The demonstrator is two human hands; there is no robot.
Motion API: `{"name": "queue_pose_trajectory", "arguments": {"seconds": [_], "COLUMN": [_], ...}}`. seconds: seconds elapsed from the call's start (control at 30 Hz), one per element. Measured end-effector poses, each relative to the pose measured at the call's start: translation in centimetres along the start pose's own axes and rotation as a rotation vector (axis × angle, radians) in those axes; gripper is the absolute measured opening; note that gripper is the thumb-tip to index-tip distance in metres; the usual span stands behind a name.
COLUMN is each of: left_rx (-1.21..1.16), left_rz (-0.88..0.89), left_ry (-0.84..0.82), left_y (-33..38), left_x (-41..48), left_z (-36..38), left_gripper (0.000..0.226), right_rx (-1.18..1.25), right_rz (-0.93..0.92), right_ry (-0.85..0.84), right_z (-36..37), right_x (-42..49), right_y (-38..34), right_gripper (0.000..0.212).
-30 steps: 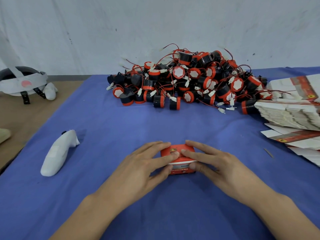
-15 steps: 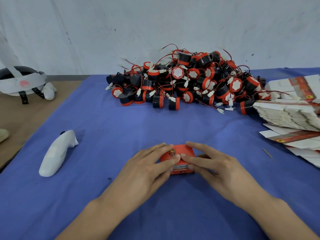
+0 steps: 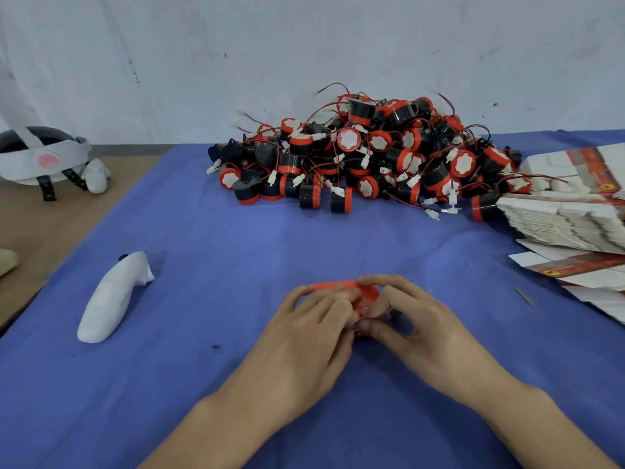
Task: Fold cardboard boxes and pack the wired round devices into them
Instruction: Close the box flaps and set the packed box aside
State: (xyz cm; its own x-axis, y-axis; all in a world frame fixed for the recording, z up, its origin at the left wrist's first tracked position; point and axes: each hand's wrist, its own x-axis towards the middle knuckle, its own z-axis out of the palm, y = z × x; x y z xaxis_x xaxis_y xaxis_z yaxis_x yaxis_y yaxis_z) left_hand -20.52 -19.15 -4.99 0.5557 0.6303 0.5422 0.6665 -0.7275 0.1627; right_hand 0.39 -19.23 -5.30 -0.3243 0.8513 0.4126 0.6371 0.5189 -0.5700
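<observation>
A small red cardboard box [image 3: 348, 289] lies on the blue cloth near the front middle, mostly hidden under my fingers. My left hand [image 3: 311, 336] lies over its left side with fingers curled onto the top. My right hand [image 3: 416, 326] grips its right side, thumb and fingers curled round it. A big pile of black-and-red round devices [image 3: 365, 157] with red wires and white plugs sits at the back. Flat unfolded boxes [image 3: 568, 211] are stacked at the right edge.
A white handheld controller [image 3: 111, 296] lies on the blue cloth [image 3: 236, 258] at the left. A headset with straps [image 3: 44, 160] rests on the brown surface at far left. A small sliver [image 3: 525, 297] lies near the flat boxes.
The fingers of both hands, flat on the box top before, have curled round the box. The box has tipped slightly and is more covered.
</observation>
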Motion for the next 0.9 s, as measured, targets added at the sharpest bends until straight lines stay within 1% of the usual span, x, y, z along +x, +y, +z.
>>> {"name": "queue_pose_trajectory", "arguments": {"seconds": [0.17, 0.27, 0.37, 0.53, 0.73, 0.83, 0.9], "left_rx": [-0.050, -0.107, -0.171, -0.382, -0.424, -0.415, -0.456], "left_rz": [-0.063, -0.095, -0.143, -0.269, -0.291, -0.281, -0.268], "left_ry": [-0.090, -0.098, -0.104, -0.119, -0.119, -0.150, -0.169], "left_y": [-0.6, -1.4, -2.0, -2.8, -3.0, -2.8, -2.7], "left_x": [0.2, 0.2, -0.2, -0.6, 0.2, 0.8, 1.1], "left_z": [-0.2, -1.1, -1.7, -2.0, -1.1, -0.7, -0.5], "left_gripper": [0.010, 0.014, 0.011, 0.015, 0.023, 0.023, 0.019], "right_rx": [0.053, 0.094, 0.177, 0.265, 0.410, 0.468, 0.471], "right_rz": [0.011, 0.046, 0.078, 0.150, 0.205, 0.199, 0.206], "right_ry": [-0.018, -0.011, -0.015, -0.019, -0.052, -0.077, -0.086], "right_z": [0.1, 0.0, -0.2, -0.2, -0.2, -0.5, -0.6], "right_x": [0.3, 0.3, 0.3, 0.3, 1.0, 1.5, 1.7], "right_y": [0.2, 0.3, 0.1, -0.1, 0.2, 0.0, 0.1], "right_gripper": [0.016, 0.017, 0.019, 0.020, 0.018, 0.015, 0.015]}}
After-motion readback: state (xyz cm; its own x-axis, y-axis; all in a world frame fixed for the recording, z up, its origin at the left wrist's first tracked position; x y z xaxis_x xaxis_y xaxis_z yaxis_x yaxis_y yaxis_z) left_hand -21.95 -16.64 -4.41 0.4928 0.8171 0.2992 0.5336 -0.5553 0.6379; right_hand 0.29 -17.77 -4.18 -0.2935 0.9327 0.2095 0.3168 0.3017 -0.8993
